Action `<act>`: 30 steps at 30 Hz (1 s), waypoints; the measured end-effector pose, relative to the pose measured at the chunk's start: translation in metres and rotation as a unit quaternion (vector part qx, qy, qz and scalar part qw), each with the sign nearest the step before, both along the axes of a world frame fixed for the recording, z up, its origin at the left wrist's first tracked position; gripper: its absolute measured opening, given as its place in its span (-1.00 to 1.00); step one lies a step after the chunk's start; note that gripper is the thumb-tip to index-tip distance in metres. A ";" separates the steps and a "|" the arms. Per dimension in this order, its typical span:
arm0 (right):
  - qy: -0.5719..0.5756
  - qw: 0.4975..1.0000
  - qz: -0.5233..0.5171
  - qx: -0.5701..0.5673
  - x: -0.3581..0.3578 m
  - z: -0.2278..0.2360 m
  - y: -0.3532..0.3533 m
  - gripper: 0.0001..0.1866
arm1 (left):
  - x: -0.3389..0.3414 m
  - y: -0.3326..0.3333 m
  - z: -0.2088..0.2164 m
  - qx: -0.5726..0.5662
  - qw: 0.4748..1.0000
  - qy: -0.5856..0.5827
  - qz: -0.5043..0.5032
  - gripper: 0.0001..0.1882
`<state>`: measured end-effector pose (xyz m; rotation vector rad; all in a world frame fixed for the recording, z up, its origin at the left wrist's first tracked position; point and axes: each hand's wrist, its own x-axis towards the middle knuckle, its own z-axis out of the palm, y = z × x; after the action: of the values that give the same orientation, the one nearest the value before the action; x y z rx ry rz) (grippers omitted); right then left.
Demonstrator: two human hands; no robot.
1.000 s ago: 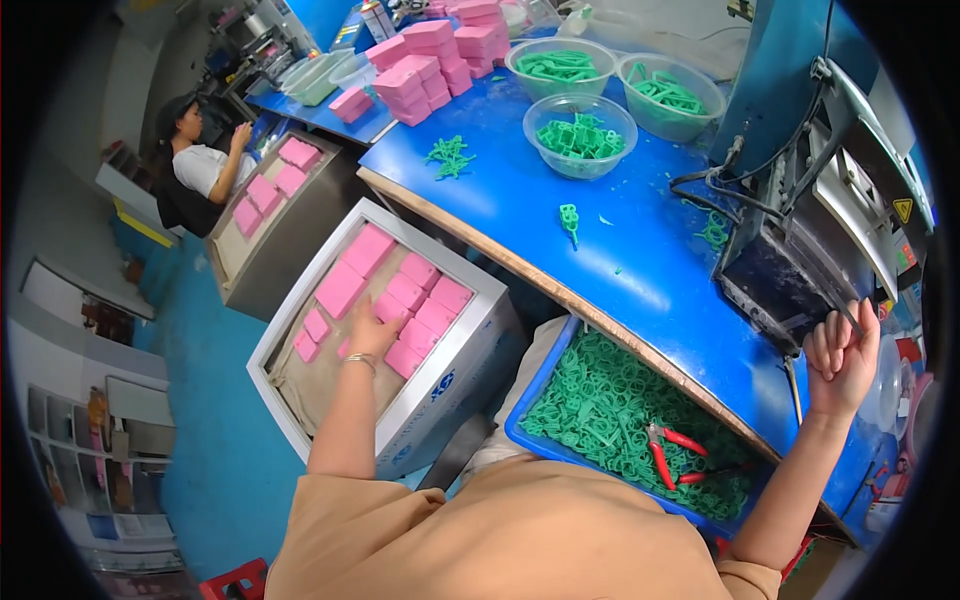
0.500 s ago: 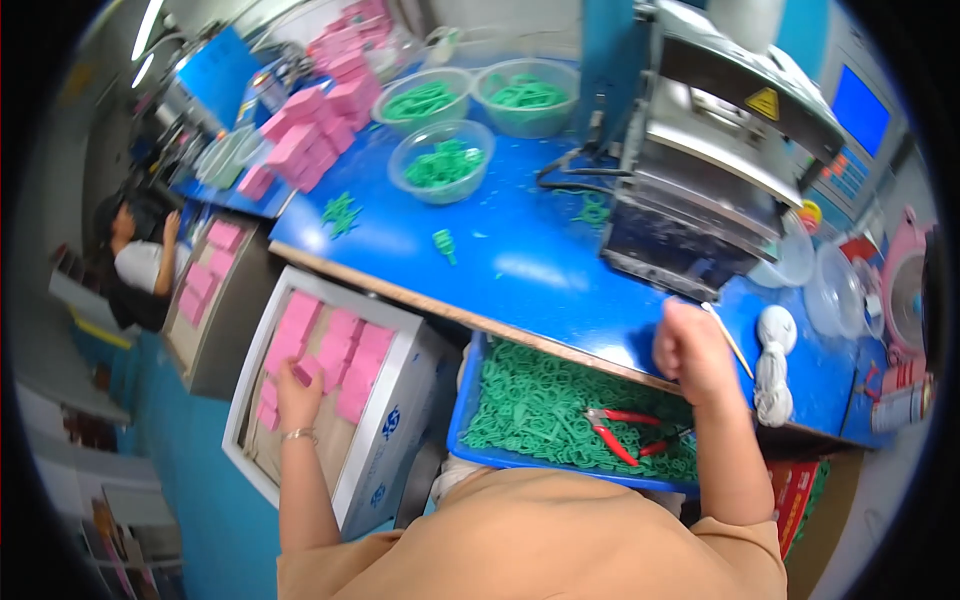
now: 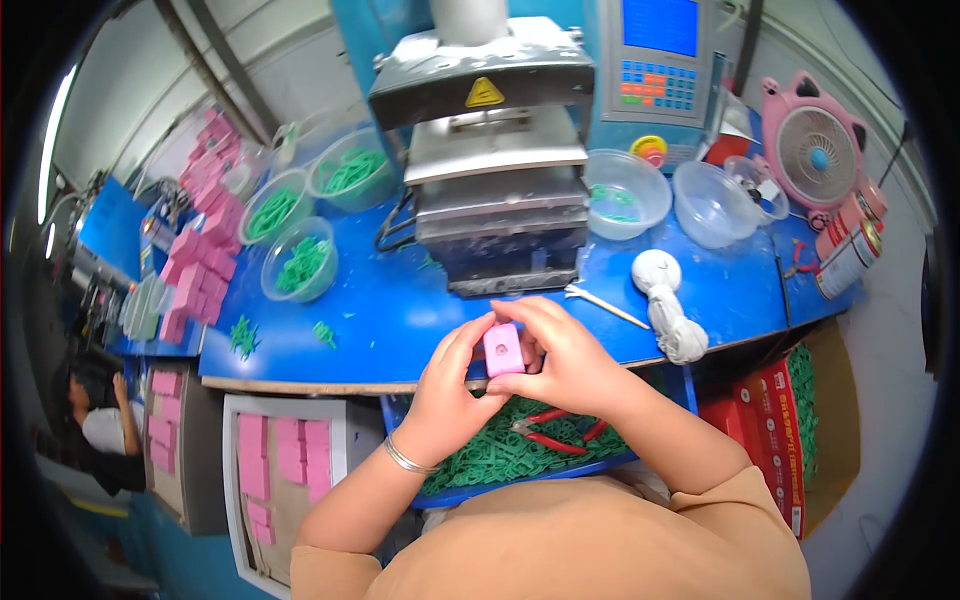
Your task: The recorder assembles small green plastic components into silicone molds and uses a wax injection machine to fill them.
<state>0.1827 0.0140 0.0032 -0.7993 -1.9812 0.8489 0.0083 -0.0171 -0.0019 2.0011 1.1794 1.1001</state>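
Above the near edge of the blue worktable (image 3: pixel 420 345), a small pink block (image 3: pixel 503 342) with rounded corners and a small round mark on its end face is held between both hands. My left hand (image 3: pixel 452 385) closes on it from the left, with a metal bangle on the wrist. From the right, my right hand (image 3: pixel 565 355) curls its fingers and thumb around it. Beneath them, a blue bin (image 3: pixel 690 390) is full of green flat pieces (image 3: pixel 470 455), with red-handled cutters (image 3: pixel 550 442) lying on top.
Behind the hands stands a heavy press (image 3: pixel 500 215) with a keypad panel (image 3: pixel 660 85). A white-framed tray (image 3: pixel 232 480) of pink blocks is at left. Plastic bowls (image 3: pixel 300 258), a bone-coloured stick (image 3: pixel 610 307), a white string bundle (image 3: pixel 670 310) and a pink fan (image 3: pixel 818 150) surround it. Another person (image 3: pixel 105 425) sits far left.
My left hand has come from the white-framed tray to the table edge with a pink block. My right hand, a fist before, now holds the block too. The view has turned right.
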 end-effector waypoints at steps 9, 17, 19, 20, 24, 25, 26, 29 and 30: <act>0.025 0.992 0.016 -0.120 0.004 -0.013 0.012 -0.47 | 0.003 0.015 0.011 -0.123 0.991 -0.051 -0.026 -0.46; 0.049 0.995 -0.012 -0.084 -0.006 -0.014 0.006 -0.49 | 0.000 0.010 0.003 -0.147 0.980 -0.131 -0.021 -0.46; 0.050 0.993 -0.011 -0.109 -0.008 -0.011 0.003 -0.48 | -0.001 0.009 0.000 -0.151 0.976 -0.153 -0.020 -0.46; 0.050 0.990 -0.012 -0.134 -0.009 -0.011 0.002 -0.47 | -0.002 0.009 -0.002 -0.155 0.972 -0.175 -0.020 -0.45; 0.186 0.959 -0.070 -0.201 -0.001 -0.025 0.002 -0.41 | -0.007 0.007 -0.009 -0.196 0.945 -0.263 -0.014 -0.41; 0.163 0.975 -0.107 -0.108 0.002 -0.028 0.004 -0.38 | -0.009 0.006 -0.015 -0.181 0.940 -0.289 -0.018 -0.40; 0.139 0.980 -0.143 -0.014 0.004 -0.028 0.006 -0.35 | -0.011 0.004 -0.020 -0.166 0.934 -0.315 -0.022 -0.38; -0.002 0.964 -0.172 0.201 0.009 -0.012 0.004 -0.37 | -0.005 0.002 -0.027 -0.131 0.940 -0.315 -0.027 -0.39; -0.057 0.942 -0.143 0.299 0.007 -0.011 0.003 -0.41 | -0.003 0.002 -0.028 -0.118 0.937 -0.327 -0.022 -0.40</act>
<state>0.1900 0.0168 -0.0074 -0.7509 -1.9964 0.0135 0.0052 -0.0155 -0.0303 1.3078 0.8508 1.3794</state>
